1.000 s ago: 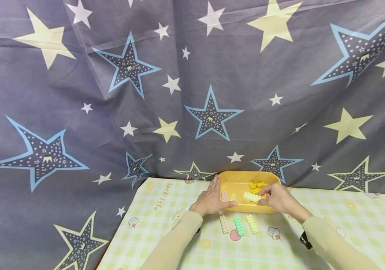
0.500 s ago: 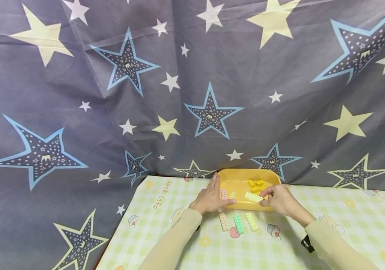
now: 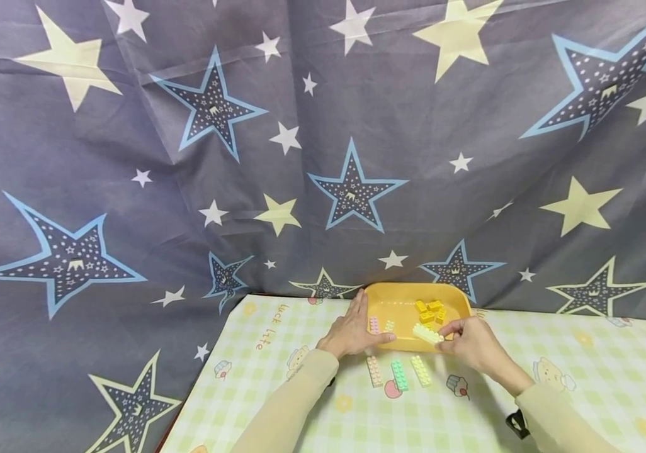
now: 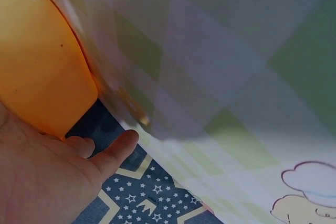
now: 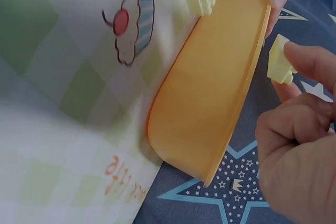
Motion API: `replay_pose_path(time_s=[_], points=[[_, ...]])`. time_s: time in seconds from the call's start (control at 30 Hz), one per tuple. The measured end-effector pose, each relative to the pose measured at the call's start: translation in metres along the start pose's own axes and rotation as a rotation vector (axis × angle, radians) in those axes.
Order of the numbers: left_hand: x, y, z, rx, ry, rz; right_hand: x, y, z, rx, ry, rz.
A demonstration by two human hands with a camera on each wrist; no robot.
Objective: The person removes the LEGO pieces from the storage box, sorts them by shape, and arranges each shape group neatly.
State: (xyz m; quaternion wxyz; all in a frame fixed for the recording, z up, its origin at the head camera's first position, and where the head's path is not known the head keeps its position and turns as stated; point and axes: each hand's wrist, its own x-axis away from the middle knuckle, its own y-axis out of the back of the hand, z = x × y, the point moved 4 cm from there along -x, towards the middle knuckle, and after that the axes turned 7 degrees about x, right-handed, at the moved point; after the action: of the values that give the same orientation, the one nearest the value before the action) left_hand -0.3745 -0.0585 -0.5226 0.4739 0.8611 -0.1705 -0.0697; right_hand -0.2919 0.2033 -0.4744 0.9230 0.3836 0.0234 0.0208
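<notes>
As we judge it, the work with the bricks is partway along: three stand apart in a row on the cloth (image 3: 351,431), a peach brick (image 3: 374,371), a green brick (image 3: 399,375) and a yellow brick (image 3: 421,371), just in front of the orange bin (image 3: 393,308). A fourth, the pale brick (image 3: 427,334), is in hand, over the bin's front right part and not yet set down. Left in the bin we see a cluster of deep-yellow bricks (image 3: 427,316), a pink brick (image 3: 374,324) and a small pale-green brick (image 3: 389,326); how many of these count toward the work, we cannot tell. Our right hand (image 3: 477,346) pinches the pale brick by its end between thumb and fingertips. Our left hand (image 3: 350,333) grasps no brick: its fingers lie straight along the bin's left end, its thumb stretched along the front rim. The cloth is a green-and-white check printed with cupcakes and "luck life" lettering (image 3: 272,327), and it covers the table. Behind hangs a creased grey-blue curtain (image 3: 323,113) patterned with stars, filling the rest of the view, so we see nothing more of the room.
</notes>
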Motion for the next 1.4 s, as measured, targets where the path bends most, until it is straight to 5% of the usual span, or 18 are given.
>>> replay_pose_path(time_s=[1.1,1.4], points=[[-0.001,0.000,-0.001,0.009,0.001,0.006,0.048,-0.010,-0.023,-0.070,-0.194,-0.013],[0.001,0.001,-0.002,0.008,0.005,0.008,0.048,-0.012,-0.036,0.006,-0.230,-0.018]])
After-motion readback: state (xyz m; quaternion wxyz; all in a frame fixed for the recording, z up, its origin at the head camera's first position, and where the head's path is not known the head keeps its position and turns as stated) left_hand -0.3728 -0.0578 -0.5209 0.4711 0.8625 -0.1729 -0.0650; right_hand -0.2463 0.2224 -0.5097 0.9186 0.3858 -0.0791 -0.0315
